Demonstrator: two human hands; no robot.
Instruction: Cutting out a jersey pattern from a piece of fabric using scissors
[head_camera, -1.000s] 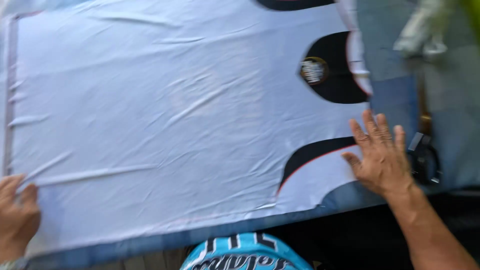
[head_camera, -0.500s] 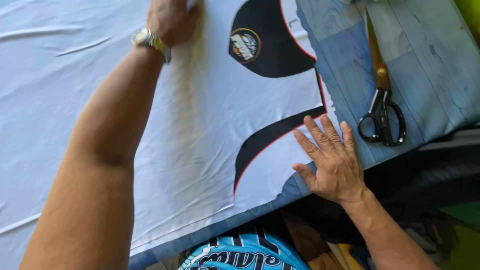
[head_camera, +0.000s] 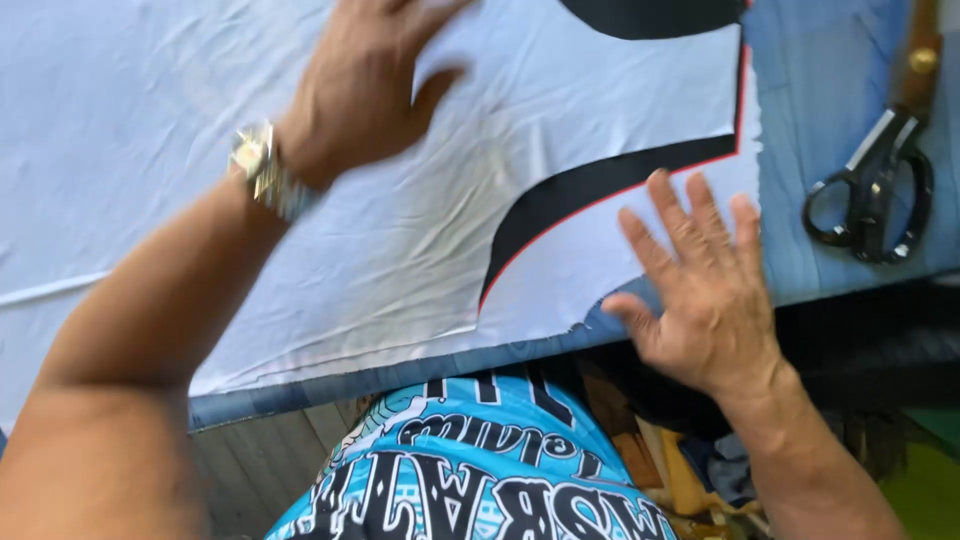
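A white fabric piece (head_camera: 200, 180) with black curved panels edged in red lies flat on a blue-covered table (head_camera: 830, 120). My left hand (head_camera: 365, 85), a metal watch on its wrist, lies spread on the white fabric near the top middle, slightly blurred. Fingers apart, my right hand (head_camera: 700, 290) presses the fabric's near right corner at the table edge, beside the black curved stripe (head_camera: 580, 190). Neither hand holds anything.
Black-handled scissors (head_camera: 875, 180) lie on the blue cover at the right, apart from my right hand. The table's near edge (head_camera: 330, 385) runs across the view. Below it are my blue patterned shirt (head_camera: 470, 480) and wooden floor boards.
The view has shifted closer and rightward. My left hand has slid back along the fabric toward me. My right hand stays flat on the fabric's near corner.
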